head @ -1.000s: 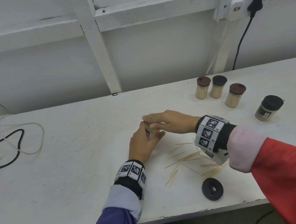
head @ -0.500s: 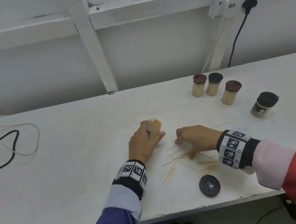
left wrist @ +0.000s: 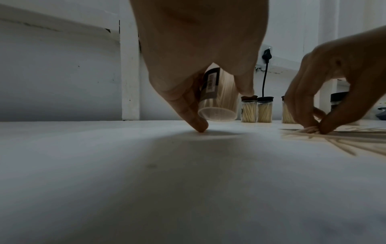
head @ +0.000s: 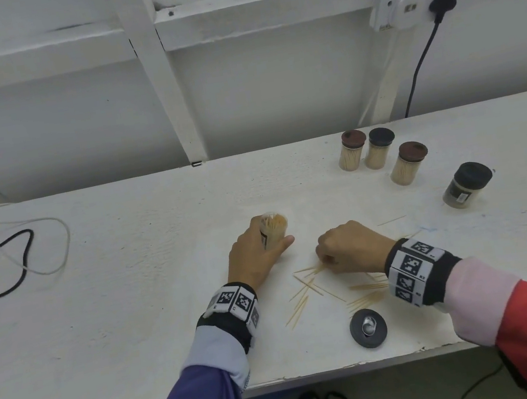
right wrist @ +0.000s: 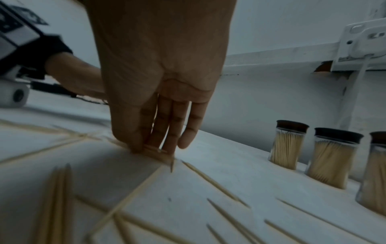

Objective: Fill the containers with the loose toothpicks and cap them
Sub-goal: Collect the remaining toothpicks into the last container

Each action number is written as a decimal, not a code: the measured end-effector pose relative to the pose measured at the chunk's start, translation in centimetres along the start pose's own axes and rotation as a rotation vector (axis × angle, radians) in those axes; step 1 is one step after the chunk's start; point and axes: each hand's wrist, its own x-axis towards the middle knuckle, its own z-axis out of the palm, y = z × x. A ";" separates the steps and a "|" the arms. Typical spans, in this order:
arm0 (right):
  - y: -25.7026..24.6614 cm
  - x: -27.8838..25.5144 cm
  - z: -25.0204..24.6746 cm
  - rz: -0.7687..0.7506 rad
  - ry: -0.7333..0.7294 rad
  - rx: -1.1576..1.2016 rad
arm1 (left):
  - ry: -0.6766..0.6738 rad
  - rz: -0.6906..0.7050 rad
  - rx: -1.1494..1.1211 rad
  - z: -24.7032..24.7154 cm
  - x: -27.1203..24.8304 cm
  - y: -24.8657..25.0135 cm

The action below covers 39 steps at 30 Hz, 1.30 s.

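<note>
My left hand (head: 253,258) has its grip wrapped round the open container (head: 274,230), tilted, base lifted off the worktop (head: 124,290), one fingertip down. Right hand (head: 349,246) is knuckles up, fingers (right wrist: 167,130) pointing down, grip pinched on a few loose toothpicks (head: 307,290) beside the container. Loose cap (head: 368,327) near the front edge. Four capped jars (head: 377,153) far right.

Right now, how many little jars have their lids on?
4: three toothpick jars in a back-right cluster, and a wider black-lidded jar farther right. The open jar in the left hand has none.
</note>
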 end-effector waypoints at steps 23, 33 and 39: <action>2.5 2.3 -7.9 0.028 0.239 0.325 | -0.098 0.037 -0.001 0.1 0.2 0.0; -0.6 5.5 -9.3 -0.067 0.150 0.375 | -0.118 0.034 -0.029 0.1 0.2 0.3; 0.1 5.7 -9.5 -0.047 0.312 0.553 | -0.073 0.030 -0.069 -0.1 0.3 0.2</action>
